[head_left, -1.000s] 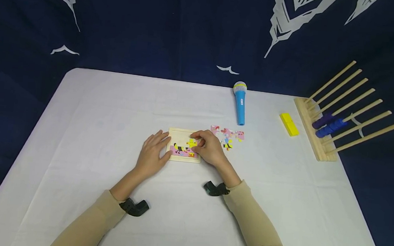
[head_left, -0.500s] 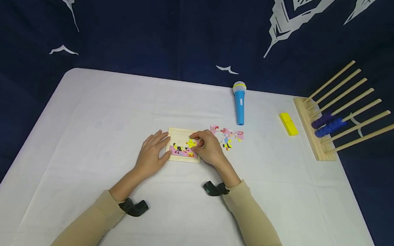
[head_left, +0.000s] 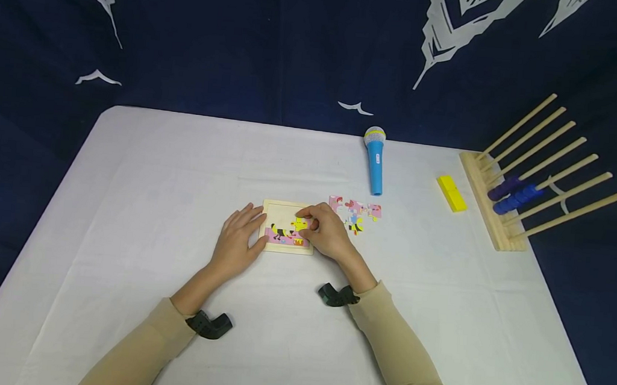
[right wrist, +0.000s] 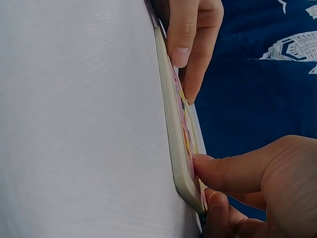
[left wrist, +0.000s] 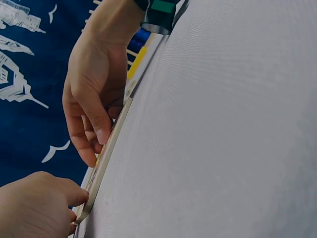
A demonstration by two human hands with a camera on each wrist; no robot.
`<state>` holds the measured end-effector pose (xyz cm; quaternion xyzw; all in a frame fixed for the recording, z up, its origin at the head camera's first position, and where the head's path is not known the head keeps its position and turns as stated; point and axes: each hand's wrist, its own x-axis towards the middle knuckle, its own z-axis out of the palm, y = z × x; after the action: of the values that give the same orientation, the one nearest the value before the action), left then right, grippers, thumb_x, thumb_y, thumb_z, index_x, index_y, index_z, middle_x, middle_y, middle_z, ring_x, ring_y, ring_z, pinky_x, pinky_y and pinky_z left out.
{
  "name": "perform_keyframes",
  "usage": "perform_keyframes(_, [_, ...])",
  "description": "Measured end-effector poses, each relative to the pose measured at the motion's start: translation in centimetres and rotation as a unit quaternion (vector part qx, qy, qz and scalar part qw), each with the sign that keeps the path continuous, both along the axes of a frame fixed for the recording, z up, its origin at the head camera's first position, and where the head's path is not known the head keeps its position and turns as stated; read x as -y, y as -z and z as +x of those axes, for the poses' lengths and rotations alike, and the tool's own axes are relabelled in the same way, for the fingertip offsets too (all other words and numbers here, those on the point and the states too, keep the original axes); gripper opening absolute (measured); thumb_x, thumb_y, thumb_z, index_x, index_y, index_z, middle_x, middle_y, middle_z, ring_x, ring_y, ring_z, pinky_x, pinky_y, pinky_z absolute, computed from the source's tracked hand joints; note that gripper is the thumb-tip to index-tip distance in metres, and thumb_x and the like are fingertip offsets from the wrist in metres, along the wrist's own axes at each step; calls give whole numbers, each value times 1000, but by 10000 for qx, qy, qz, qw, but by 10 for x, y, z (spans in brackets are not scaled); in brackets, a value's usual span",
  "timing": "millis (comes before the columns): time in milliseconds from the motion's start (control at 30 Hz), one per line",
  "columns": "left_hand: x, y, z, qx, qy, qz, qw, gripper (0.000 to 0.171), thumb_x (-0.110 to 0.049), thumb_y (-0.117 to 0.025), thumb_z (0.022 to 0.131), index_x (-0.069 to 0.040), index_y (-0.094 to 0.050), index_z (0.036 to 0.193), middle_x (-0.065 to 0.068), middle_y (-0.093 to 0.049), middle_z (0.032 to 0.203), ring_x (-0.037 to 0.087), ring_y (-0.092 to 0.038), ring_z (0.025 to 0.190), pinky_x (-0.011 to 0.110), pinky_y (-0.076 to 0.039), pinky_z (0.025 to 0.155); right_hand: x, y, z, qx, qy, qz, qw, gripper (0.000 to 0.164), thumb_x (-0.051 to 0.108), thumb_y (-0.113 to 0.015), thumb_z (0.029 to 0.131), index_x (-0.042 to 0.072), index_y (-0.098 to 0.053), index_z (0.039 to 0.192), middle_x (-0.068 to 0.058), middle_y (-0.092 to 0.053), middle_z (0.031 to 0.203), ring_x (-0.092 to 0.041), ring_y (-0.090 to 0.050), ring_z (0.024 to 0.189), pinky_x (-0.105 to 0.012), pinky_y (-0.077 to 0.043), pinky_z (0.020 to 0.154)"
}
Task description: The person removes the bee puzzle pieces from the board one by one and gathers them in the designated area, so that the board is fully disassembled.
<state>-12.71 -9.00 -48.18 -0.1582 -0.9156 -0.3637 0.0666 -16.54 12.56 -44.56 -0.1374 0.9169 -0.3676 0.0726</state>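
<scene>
A shallow wooden puzzle tray [head_left: 284, 249] lies on the table, its lower part filled with pink, yellow and black picture pieces. My left hand [head_left: 238, 239] rests at the tray's left side, fingers fairly straight and thumb on the near-left corner. Over the tray's right side, my right hand [head_left: 329, 231] pinches a yellow-and-pink puzzle piece [head_left: 299, 223] between thumb and bent forefinger. Its fingers hide part of that piece and the tray's right edge. From the right wrist view, the right thumb [right wrist: 223, 172] touches the pieces just inside the rim.
Several loose puzzle pieces [head_left: 357, 208] lie right of the tray. Behind them is a blue toy microphone [head_left: 376, 164]. Farther right are a yellow block [head_left: 452, 194] and a wooden peg rack [head_left: 494, 207] with purple and blue beads. A dark patterned cloth [head_left: 276, 45] hangs behind the table.
</scene>
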Motion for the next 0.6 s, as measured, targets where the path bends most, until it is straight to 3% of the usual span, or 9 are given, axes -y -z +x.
perform_keyframes(600, [0,0,0,5,17,-10,10000,47,-12,-66,89,8,-56,131,20,-49,146,35,-32,145,51,-19,121,-1,2,0,-11,-22,55,10000,32,5,-73,84,6,-68,115,-8,-54,93,-15,-46,72,-24,-33,63])
